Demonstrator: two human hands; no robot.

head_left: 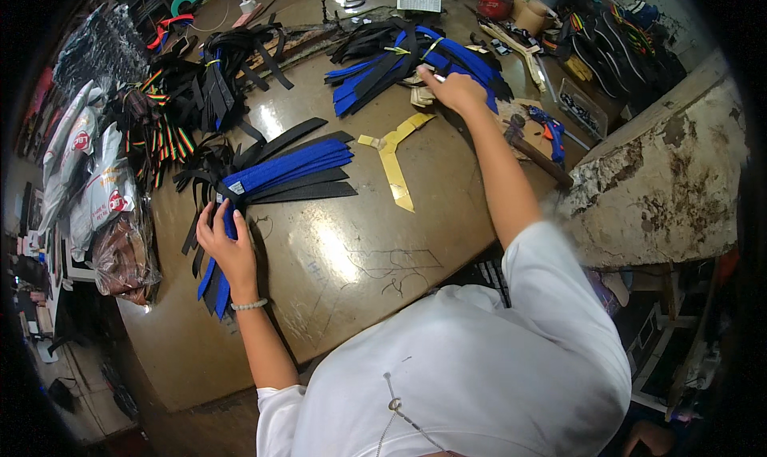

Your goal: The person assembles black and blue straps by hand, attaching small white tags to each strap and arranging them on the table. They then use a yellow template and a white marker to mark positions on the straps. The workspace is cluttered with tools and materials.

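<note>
At centre left of the frame the left hand (pixel 228 245) lies flat, fingers spread, on a fanned stack of blue and black straps (pixel 276 177), seemingly pinning it to the brown surface (pixel 351 257). At upper centre the right hand (pixel 454 89) reaches a second strap bundle (pixel 403 61), its fingers curled around something small and pale; what it is I cannot tell. A yellow template (pixel 393 157) lies between the bundles.

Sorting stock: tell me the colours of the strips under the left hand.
Blue and black strips, fanned out under the left hand; clearest in the head view.
</note>
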